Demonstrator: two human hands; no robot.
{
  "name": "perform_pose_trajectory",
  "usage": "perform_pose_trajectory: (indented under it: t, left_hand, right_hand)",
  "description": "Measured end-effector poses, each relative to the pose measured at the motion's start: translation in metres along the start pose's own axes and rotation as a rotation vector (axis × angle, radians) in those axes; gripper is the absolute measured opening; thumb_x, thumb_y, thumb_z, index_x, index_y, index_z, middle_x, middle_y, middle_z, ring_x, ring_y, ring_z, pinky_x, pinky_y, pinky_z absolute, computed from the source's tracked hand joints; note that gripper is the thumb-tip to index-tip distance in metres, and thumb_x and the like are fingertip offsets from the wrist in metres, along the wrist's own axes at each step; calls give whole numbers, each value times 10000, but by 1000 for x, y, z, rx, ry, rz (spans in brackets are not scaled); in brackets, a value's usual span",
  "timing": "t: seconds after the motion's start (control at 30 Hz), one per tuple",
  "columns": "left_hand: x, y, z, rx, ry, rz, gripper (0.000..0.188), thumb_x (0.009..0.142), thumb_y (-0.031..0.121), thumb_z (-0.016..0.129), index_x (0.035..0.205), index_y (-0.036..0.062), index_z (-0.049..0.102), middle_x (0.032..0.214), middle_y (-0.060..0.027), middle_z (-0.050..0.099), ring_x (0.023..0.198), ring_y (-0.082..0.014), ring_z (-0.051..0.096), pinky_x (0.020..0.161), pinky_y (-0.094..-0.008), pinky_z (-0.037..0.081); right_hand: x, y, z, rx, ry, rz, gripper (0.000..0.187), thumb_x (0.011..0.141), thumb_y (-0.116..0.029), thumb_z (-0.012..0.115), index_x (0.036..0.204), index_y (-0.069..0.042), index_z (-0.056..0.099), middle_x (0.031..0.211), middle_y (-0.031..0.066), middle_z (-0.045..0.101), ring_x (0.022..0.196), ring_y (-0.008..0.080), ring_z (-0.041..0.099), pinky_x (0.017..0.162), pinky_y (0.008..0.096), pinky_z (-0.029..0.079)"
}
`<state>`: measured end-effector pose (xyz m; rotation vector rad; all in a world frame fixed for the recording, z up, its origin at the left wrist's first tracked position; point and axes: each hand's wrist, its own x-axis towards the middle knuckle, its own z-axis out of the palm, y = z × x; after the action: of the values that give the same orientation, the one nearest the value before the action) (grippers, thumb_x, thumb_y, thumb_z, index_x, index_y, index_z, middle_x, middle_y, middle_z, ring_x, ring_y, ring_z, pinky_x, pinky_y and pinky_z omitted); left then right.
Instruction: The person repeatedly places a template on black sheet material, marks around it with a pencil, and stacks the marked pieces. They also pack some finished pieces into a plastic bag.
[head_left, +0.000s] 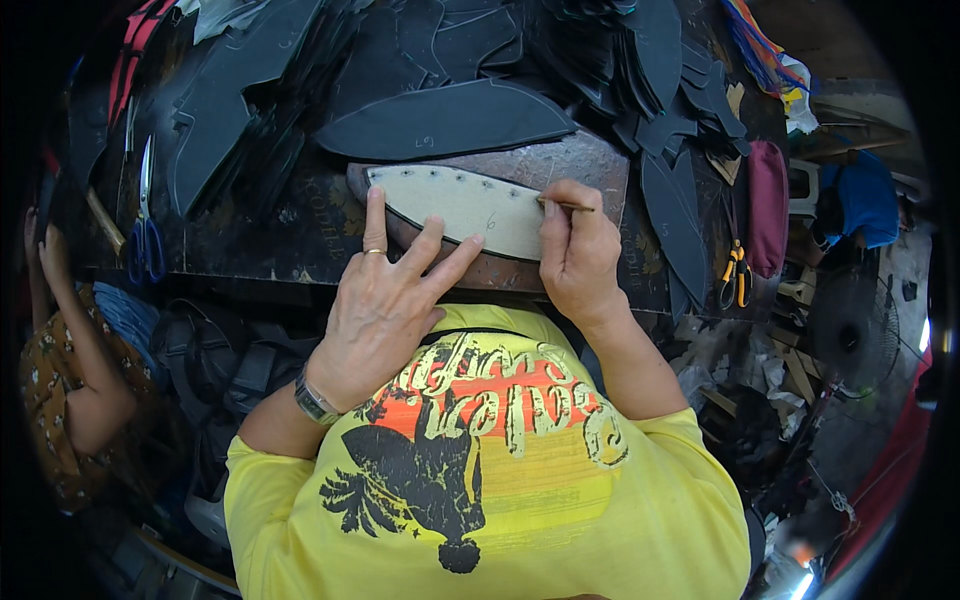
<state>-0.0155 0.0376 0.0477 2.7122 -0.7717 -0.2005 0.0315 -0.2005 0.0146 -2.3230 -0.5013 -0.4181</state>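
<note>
A pale, leaf-shaped pattern piece lies on a dark piece of the same outline, whose black edge shows beneath it. A row of small dark holes runs along its far edge. My left hand has its fingers spread, with the fingertips pressing on the pattern's left and near parts. At its right end my right hand pinches a thin, pencil-like stick, its point at the pattern's edge. Just beyond lies a curved dark cut piece with a pale marked outline.
Stacks of dark cut pieces cover the table's far side. Blue-handled scissors lie at left, yellow-and-black handled snips at right beside a maroon cloth item. Another person's arm is at far left. A fan stands right.
</note>
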Motion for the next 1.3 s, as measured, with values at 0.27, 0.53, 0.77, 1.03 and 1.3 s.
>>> perform_pose_trajectory:
  t: [0.27,0.53,0.77,1.03,1.3]
  left_hand:
    - [1,-1,0,11,16,21,843,750,168,849,1516,261,510,1442,-130,490,1457,-604,234,915,-454,567]
    - [1,0,0,11,-22,10,864,746,182,848,1526,285,492,1457,-118,477,1466,-602,205,969,-481,537]
    - [-1,-3,3,37,16,38,823,758,136,796,1519,261,507,1438,-104,479,1460,-610,196,926,-459,553]
    - [0,-4,6,46,35,42,786,754,114,761,1495,252,538,1433,-97,480,1456,-612,216,832,-412,566]
    - [-1,-7,12,41,74,59,771,765,83,724,1495,244,539,1428,-100,495,1455,-619,232,783,-390,560]
  right_hand:
    - [10,3,-6,745,65,412,69,1064,-54,500,1125,-29,517,994,131,711,763,105,629,730,251,535]
    - [7,-4,2,270,-126,226,78,1050,-46,530,1123,-24,548,946,89,704,746,97,619,716,239,516]
    - [12,-8,19,592,-37,324,84,1060,-50,533,1135,-30,565,998,97,720,751,97,631,732,245,525]
    - [28,-5,21,1004,78,478,93,1046,-28,548,1133,-22,581,1007,97,730,758,112,651,719,245,529]
    - [29,-20,41,231,-57,-117,96,1030,-12,558,1116,-20,601,958,93,707,728,101,640,677,257,529]
